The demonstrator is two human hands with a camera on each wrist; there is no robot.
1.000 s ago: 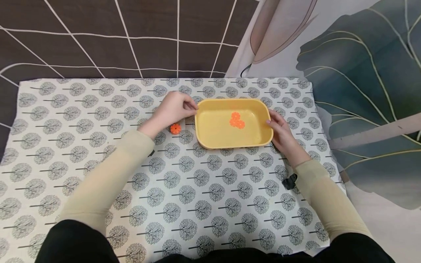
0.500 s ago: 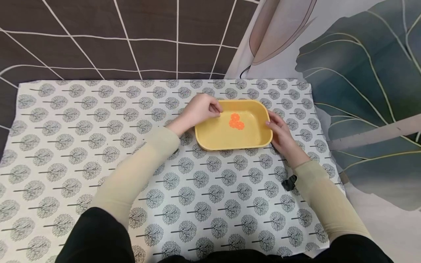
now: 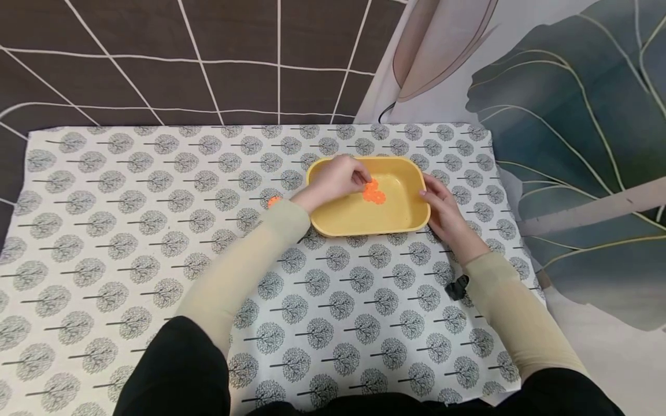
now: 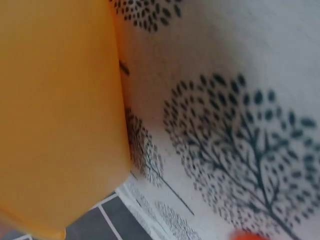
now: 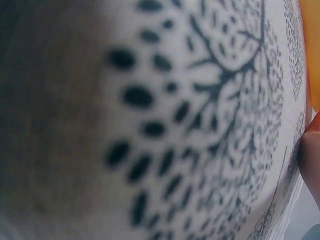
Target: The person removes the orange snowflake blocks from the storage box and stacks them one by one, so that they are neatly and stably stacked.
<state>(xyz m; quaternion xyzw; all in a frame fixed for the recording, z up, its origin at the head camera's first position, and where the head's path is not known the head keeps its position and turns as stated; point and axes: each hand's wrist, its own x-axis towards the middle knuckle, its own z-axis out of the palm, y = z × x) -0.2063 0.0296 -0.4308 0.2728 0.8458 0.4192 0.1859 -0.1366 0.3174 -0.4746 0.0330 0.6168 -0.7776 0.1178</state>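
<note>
Head view, orange flower-shaped pieces (image 3: 376, 195): clustered inside the yellow tray (image 3: 400, 208), near mid-floor.
Left hand (image 3: 338, 175): fingertips bunched beside the cluster; whether a piece is pinched cannot be told.
Right hand (image 3: 444, 211): yellow tray gripped at its right end, thumb at the rim.
Risk: yellow tray could be tilted if its left rim is caught by the wrist; loose orange piece (image 3: 273, 201) could be swept by the left sleeve (image 3: 250, 248).
Room: tree-print cloth (image 3: 125, 245) spread widely leftward and nearward; its far edge is nearer.

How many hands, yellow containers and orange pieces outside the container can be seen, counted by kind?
Hands: 2 (left hand, right hand)
Yellow container: 1
Orange piece outside it: 1, partly hidden
Total: 4
</note>
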